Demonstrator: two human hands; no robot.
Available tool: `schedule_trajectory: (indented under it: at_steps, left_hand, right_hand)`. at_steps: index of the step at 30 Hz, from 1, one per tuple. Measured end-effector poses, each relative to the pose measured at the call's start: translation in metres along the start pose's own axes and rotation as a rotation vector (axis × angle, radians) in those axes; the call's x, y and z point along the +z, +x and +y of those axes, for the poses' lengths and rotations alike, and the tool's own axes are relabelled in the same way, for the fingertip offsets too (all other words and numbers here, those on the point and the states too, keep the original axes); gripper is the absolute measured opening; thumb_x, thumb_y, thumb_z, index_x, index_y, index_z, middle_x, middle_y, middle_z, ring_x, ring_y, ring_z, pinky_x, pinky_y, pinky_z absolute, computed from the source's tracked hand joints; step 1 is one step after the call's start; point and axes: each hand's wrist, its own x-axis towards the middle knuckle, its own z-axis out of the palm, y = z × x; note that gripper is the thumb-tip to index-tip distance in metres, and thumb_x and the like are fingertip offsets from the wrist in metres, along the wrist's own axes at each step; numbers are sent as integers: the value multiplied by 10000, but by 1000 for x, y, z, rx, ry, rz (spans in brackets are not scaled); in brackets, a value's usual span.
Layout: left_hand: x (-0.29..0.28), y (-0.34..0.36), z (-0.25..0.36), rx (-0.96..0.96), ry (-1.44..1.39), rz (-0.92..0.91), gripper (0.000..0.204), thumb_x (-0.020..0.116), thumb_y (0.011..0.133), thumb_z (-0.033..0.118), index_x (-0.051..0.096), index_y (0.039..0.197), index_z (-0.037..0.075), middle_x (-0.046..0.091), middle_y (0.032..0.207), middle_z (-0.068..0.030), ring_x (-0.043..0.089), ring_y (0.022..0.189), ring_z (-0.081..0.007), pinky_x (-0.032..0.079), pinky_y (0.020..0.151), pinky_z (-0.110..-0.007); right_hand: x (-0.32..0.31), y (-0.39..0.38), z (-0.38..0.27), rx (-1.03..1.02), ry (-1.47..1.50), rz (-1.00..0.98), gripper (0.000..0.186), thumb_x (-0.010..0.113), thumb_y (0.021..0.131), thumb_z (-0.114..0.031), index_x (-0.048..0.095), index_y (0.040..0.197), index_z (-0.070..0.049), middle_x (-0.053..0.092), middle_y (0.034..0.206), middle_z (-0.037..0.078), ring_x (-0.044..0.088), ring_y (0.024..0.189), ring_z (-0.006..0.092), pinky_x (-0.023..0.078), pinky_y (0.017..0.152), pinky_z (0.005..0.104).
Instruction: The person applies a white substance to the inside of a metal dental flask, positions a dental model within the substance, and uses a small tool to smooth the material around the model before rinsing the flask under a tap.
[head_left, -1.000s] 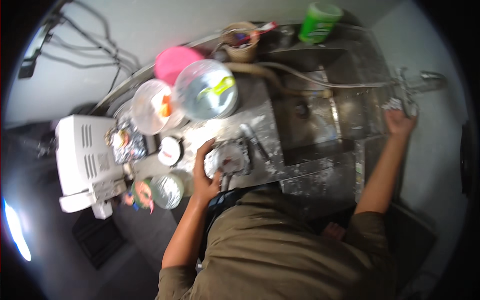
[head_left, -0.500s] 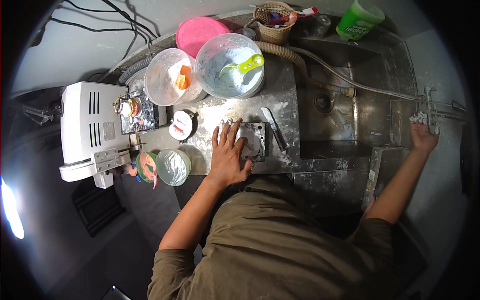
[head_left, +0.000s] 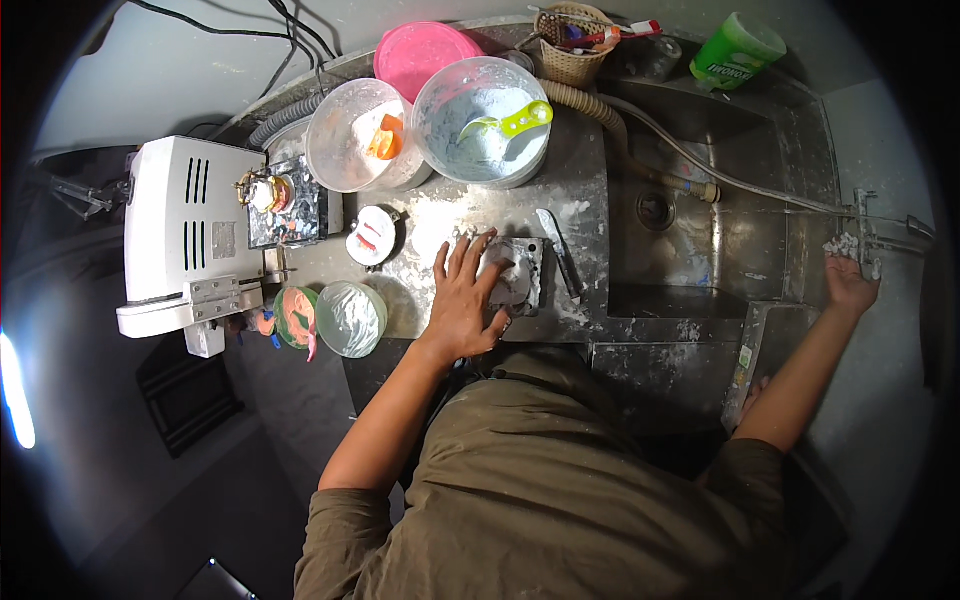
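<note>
My left hand [head_left: 464, 300] lies palm down with its fingers spread on the counter. Its index finger and thumb reach onto a metal dental flask [head_left: 518, 285] holding a whitish, plaster-like mass. Right of the flask lies a plaster knife [head_left: 562, 262] with a pale blade and dark handle. My right hand [head_left: 850, 287] is stretched to the far right, palm up, beside the metal tap [head_left: 866, 215]. White clumps coat its fingertips, which stand apart from the thumb; no held thing can be made out.
A metal sink [head_left: 735, 250] fills the right side. Behind my left hand stand tubs of white powder [head_left: 350, 155] and bluish powder [head_left: 455, 140], with scoops. At left are a white machine [head_left: 185, 230], a round plaster-filled mould [head_left: 370, 240], a plaster-smeared bowl [head_left: 352, 318] and a green bowl [head_left: 292, 305].
The whole view has shifted slightly, so things sit a little up and right. My left index finger has reached further onto the flask. My right hand stays by the tap.
</note>
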Motion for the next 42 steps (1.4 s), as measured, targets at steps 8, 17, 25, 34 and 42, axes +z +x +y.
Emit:
schedule_trajectory:
  at_steps: [8, 17, 25, 34, 42]
  left_hand:
    - [3, -2, 0, -30, 81, -52, 572, 687, 701, 370, 598, 1156, 36, 273, 1572, -229, 185, 1469, -473, 49, 1192, -631]
    - [8, 0, -8, -29, 47, 33, 574, 694, 702, 400, 590, 1134, 35, 274, 1557, -233, 165, 1459, -499, 38, 1185, -635]
    - [4, 1, -3, 8, 101, -57, 543, 683, 702, 391, 598, 1117, 51, 275, 1564, -226, 177, 1466, -465, 24, 1187, -633]
    - [-5, -8, -12, -10, 27, 17, 718, 669, 730, 371, 526, 1411, 195, 258, 1598, -209, 211, 1447, -504, 48, 1195, -629]
    - [-7, -11, -2, 95, 183, -106, 732, 658, 752, 387, 515, 1466, 318, 201, 1651, -156, 200, 1483, -462, 2, 1195, -644]
  right_hand:
    - [-9, 22, -4, 2, -85, 3, 581, 468, 914, -391, 573, 1312, 19, 548, 1386, 244, 496, 1298, 418, 355, 1082, 614]
    - [-16, 30, -10, 58, -123, 24, 555, 464, 925, -399, 581, 1299, -6, 567, 1352, 234, 521, 1267, 414, 374, 1059, 611]
    - [-17, 34, -9, 59, -109, 12, 556, 469, 915, -398, 579, 1301, -13, 569, 1345, 232, 524, 1254, 407, 371, 1060, 600]
    - [-15, 21, -3, 19, -203, 65, 579, 449, 921, -434, 584, 1305, -23, 573, 1339, 233, 523, 1252, 411, 362, 1073, 605]
    - [7, -28, 14, 31, -163, 78, 606, 430, 942, -464, 576, 1319, -14, 559, 1363, 220, 507, 1282, 402, 335, 1120, 568]
